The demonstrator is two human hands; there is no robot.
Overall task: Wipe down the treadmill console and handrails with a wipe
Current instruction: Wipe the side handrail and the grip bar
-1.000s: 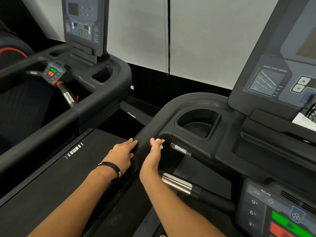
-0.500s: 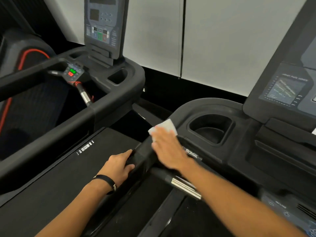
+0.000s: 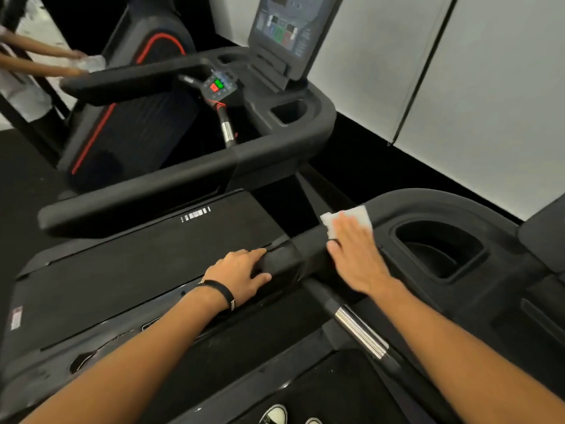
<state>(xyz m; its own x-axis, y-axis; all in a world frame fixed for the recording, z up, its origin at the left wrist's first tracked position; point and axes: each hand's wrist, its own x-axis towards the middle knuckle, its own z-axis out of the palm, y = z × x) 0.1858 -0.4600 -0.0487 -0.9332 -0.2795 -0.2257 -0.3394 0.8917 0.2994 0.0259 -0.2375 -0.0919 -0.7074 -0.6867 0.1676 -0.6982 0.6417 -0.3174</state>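
while the right hand (image 3: pixel 356 258) presses the white wipe (image 3: pixel 347 220) flat-fingered on the left handrail (image 3: pixel 308 252) by the cup holder (image 3: pixel 440 252), the left hand (image 3: pixel 241 276) rests open lower on the rail. likely bracing for steady wiping pressure.

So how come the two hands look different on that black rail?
The right hand lies flat with straight fingers, pressing a white wipe onto the handrail; the left hand has no wipe and touches the rail bare. The left wrist wears a black band; the right wrist is bare. Both rest on the same rail.
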